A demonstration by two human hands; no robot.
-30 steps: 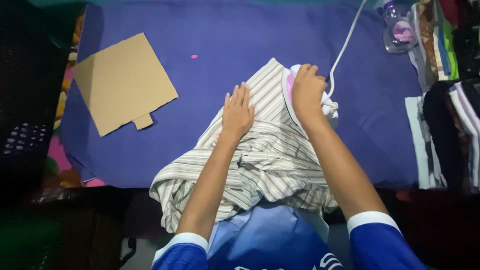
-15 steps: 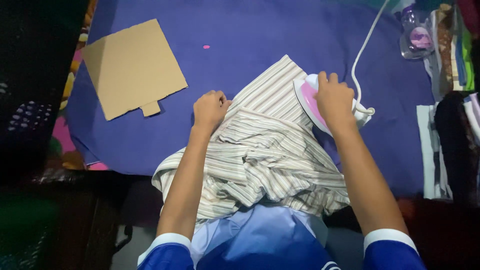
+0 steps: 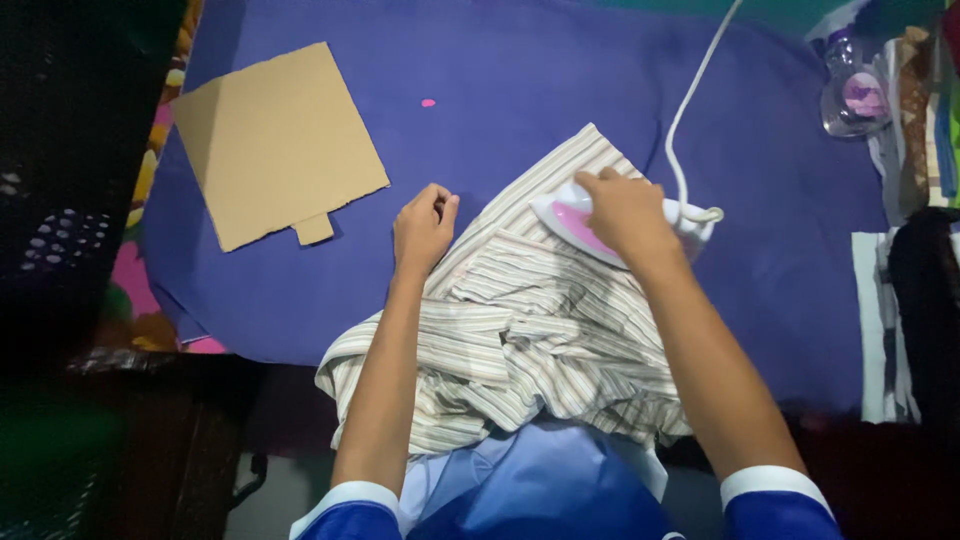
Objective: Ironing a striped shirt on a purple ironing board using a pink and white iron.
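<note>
A crumpled striped shirt lies on a blue-purple cloth spread over the table. My right hand grips a white and pink iron that rests on the upper part of the shirt. Its white cord runs up and away to the far edge. My left hand is closed on the shirt's left edge, pinching the fabric against the cloth.
A flat piece of brown cardboard lies at the left on the cloth. A clear spray bottle and stacked folded clothes sit at the right. A small pink speck lies on the cloth.
My right hand has slid the iron to the left across the shirt. My left hand went from flat on the shirt to closed on its left edge.
</note>
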